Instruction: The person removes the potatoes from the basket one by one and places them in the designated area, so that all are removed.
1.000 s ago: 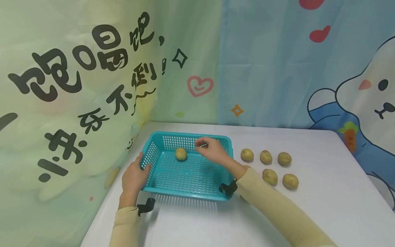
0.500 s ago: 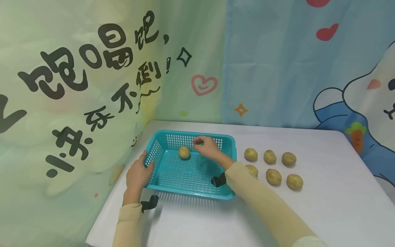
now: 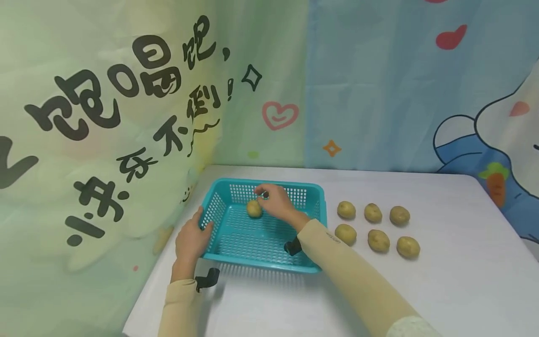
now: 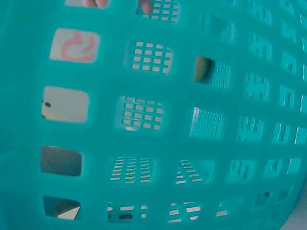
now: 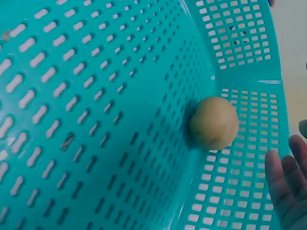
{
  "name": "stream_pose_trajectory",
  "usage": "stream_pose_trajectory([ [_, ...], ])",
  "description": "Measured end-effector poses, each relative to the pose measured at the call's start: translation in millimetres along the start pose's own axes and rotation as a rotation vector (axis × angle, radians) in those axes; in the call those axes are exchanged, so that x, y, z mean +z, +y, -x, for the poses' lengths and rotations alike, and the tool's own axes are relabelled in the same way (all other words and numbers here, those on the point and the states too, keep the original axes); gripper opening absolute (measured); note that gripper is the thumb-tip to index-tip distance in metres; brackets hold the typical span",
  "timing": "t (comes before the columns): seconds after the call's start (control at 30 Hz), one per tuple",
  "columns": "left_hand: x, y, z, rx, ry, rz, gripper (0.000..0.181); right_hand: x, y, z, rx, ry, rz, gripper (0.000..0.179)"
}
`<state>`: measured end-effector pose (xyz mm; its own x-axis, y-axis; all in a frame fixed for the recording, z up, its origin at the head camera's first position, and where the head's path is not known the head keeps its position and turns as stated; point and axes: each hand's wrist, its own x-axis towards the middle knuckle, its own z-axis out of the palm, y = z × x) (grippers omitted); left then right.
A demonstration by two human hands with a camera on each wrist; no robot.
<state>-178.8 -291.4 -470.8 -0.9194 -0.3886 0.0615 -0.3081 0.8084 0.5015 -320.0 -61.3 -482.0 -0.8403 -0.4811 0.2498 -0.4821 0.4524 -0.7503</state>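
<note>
A turquoise plastic basket (image 3: 261, 267) with grid-like holes stands on the white table. My left hand (image 3: 191, 241) grips its left rim, thumb on the inner side. One potato (image 3: 254, 209) lies inside, at the back wall. Just right of that potato, in the head view, my right hand (image 3: 275, 203) hovers over the basket with bent fingers and nothing in them. In the right wrist view its extended fingers (image 5: 274, 177) stay apart from the potato (image 5: 216, 123). The left wrist view is filled by the basket's perforated wall (image 4: 105, 76), with a sliver of potato (image 4: 200, 68) through one hole.
Several potatoes lie in two rows on the table right of the basket, the nearest-right one (image 3: 408, 247) at the row's end. A printed curtain (image 3: 269, 84) hangs along the table's back and left edges.
My right hand has moved a little left, closer to the potato in the basket. My right forearm uncovers a potato beside the basket. The left hand keeps its grip while the head view shifts slightly.
</note>
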Motion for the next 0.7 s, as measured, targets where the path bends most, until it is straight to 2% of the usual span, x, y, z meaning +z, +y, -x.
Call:
stream_pose_trajectory([
  [0.13, 0.5, -1.5, -0.1, -0.003, 0.012, 0.009, 0.063, 8, 2, -4.3, 0.007, -0.025, 0.026, 0.029],
  [0.27, 1.3, -1.7, -1.8, -0.013, 0.013, 0.003, 0.063, 13, 8, -5.9, 0.019, -0.110, 0.052, 0.036],
  [0.53, 2.3, -3.4, -3.3, -0.012, 0.028, 0.000, 0.063, 14, 8, -3.8, -0.102, -0.312, 0.324, 0.046],
  [0.7, 3.6, -3.2, -3.3, -0.023, 0.029, -0.005, 0.063, 19, 9, -2.3, -0.097, -0.343, 0.349, 0.054],
])
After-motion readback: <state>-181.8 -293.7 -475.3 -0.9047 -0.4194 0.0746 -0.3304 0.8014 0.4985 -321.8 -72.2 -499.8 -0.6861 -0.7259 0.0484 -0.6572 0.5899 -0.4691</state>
